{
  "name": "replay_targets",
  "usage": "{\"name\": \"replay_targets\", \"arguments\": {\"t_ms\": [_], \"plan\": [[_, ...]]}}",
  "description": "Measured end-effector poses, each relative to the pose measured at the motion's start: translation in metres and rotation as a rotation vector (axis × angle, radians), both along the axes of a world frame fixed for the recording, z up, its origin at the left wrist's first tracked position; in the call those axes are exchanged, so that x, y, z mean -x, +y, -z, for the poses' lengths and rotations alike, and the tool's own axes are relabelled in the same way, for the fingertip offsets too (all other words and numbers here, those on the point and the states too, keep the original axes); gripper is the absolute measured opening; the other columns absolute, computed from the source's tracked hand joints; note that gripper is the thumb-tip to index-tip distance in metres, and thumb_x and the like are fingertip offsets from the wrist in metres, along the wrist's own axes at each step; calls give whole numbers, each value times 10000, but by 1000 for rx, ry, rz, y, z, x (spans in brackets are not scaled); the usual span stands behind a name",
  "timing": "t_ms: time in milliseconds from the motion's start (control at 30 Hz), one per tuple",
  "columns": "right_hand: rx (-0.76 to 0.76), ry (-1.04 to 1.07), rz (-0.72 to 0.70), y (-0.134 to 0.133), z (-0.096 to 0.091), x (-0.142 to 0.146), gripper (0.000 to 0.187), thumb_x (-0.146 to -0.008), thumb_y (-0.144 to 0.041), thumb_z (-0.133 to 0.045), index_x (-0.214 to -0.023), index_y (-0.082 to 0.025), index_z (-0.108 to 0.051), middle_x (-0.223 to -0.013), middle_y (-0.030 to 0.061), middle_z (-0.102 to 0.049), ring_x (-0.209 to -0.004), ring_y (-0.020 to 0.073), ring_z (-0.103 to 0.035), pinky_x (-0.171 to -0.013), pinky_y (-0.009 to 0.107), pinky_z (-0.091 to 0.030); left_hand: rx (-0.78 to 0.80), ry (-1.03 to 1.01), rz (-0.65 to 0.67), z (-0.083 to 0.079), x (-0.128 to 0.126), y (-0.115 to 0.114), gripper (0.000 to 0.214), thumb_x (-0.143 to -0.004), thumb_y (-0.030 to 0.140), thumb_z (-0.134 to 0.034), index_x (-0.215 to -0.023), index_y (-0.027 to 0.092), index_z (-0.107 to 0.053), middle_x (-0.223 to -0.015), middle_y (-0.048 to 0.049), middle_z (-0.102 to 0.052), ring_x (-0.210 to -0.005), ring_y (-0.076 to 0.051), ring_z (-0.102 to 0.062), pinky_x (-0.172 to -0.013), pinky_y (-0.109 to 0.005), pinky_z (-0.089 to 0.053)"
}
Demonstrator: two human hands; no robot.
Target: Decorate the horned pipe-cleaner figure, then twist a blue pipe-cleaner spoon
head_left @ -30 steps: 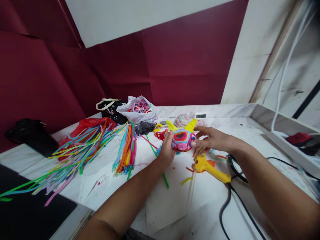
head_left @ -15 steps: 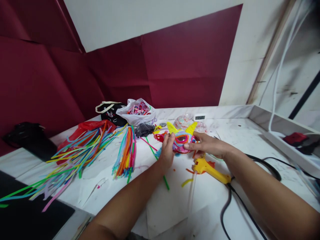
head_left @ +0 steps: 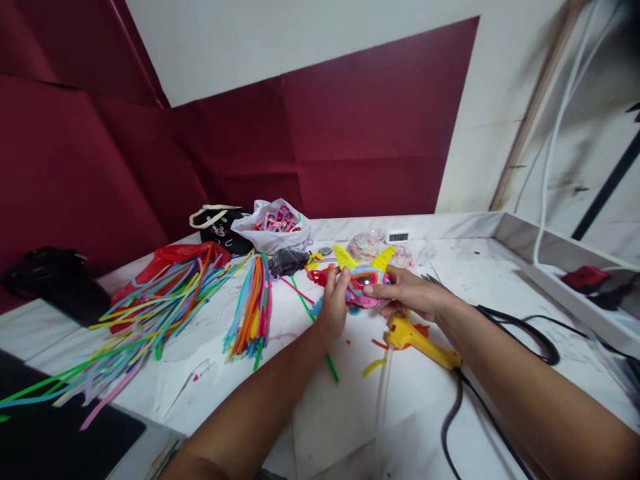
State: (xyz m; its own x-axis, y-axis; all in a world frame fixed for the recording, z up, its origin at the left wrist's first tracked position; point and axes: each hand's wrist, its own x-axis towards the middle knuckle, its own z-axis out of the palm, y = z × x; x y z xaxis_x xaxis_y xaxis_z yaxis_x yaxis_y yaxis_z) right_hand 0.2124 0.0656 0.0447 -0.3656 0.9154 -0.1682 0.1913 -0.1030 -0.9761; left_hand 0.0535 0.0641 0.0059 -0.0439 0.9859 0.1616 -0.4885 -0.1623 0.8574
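Between my two hands is a colourful pipe-cleaner mask [head_left: 363, 280] with two yellow horns and rings of pink, orange and blue. My left hand [head_left: 336, 300] grips its left edge, fingers curled against it. On the right side my right hand [head_left: 407, 291] holds it, with the thumb pressed on the front near the dark middle. Just below the right hand lies a yellow hot glue gun [head_left: 423, 343] with a clear glue stick [head_left: 384, 390] and a black cord. Orange and yellow pipe-cleaner scraps [head_left: 374, 367] lie near its tip.
Loose bundles of pipe cleaners [head_left: 253, 307] spread over the left of the table, some on a red bag [head_left: 173, 257]. Behind them stand a white bag [head_left: 273, 233] of scraps and a black bag [head_left: 220, 223]. A small digital clock [head_left: 398, 237] is at the back; a power strip [head_left: 595, 300] sits right.
My right thumb has slid slightly left across the mask's front. The mask stays in both hands at nearly the same place, and the view has shifted a little.
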Motion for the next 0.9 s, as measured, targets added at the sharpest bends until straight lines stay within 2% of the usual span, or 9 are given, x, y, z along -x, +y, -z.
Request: {"name": "replay_targets", "arguments": {"t_ms": [167,333,533,700,900], "plan": [[-13,29,44,2,2,2,613,-609,-492,-852,-1073,-222,-555,-909,46,-705,-633,145,-657,-553,270,-573,-11,-1,64,3,1,4,426,-790,527,-683,-1089,242,-575,-998,-22,-699,-953,-192,-681,-827,-311,-548],[-20,79,83,0,-1,2,628,-605,-490,-853,-1087,-210,-561,-1000,57,-698,-706,150,-674,-541,246,-571,-56,-58,136,7,2,8,458,-835,497,-648,-1207,249,-549,-1133,-53,-680,-1044,-204,-658,-897,-333,-530],[-38,113,110,1,-4,1,614,-623,-493,-836,-1099,-216,-565,-1053,67,-685,-760,156,-676,-520,220,-560,-74,-70,225,5,1,5,485,-808,401,-707,-1222,243,-512,-1176,-75,-661,-1079,-220,-648,-929,-362,-518],[-48,112,121,3,-2,1,591,-622,-508,-830,-1066,-221,-567,-1029,65,-688,-708,144,-669,-495,215,-548,-55,-29,214,6,1,3,642,-717,293,-802,-1259,269,-459,-1152,-50,-663,-1037,-191,-660,-913,-321,-513],[-45,87,134,0,-4,2,566,-665,-565,-791,-1057,-207,-596,-999,76,-707,-687,145,-670,-477,207,-538,-8,-19,171,7,0,5,760,-679,256,-831,-1312,290,-412,-1147,-34,-668,-1032,-188,-658,-919,-325,-515]]}}
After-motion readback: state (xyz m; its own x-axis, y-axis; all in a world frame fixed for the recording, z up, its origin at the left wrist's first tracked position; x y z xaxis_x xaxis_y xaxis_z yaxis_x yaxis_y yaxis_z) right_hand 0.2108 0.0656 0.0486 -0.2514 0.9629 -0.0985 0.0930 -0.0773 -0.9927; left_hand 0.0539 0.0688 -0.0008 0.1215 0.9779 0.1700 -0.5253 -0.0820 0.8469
